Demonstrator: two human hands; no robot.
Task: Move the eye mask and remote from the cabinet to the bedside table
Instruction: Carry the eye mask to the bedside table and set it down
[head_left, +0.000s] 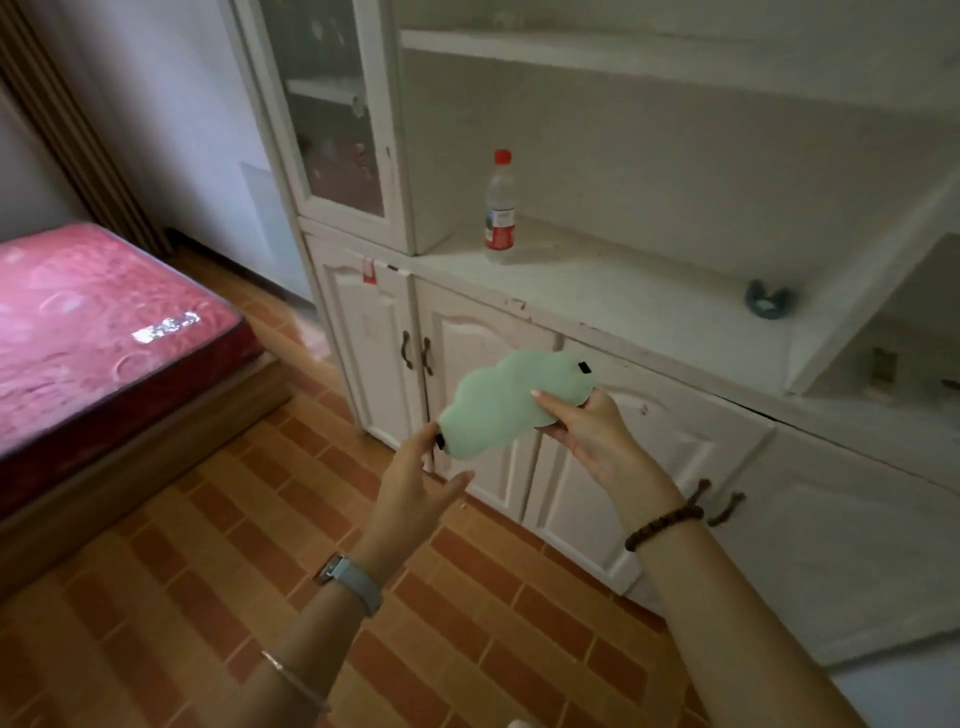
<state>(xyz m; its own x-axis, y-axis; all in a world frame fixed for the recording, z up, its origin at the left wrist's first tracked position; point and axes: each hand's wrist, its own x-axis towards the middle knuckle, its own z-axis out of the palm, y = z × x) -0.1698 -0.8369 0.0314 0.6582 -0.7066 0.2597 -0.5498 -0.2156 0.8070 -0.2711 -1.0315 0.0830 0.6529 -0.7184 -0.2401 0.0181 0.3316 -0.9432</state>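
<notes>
The right hand (587, 431) pinches the soft, cloud-shaped green mask (498, 410) at its 3 o'clock end, the left hand (415, 483), fingers loose, touching its 8 o'clock tip, in open air before the white cabinet (597, 312), whose ledge at 12 o'clock carries a red-capped plastic bottle (500, 208).

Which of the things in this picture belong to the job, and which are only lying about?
For the job:
- eye mask, gripped by the right hand, with the left hand at its other end
- cabinet
- the remote and the bedside table are not in view

Only lying about:
- bottle on the cabinet
- blue-grey object on the cabinet
- red mattress
</notes>
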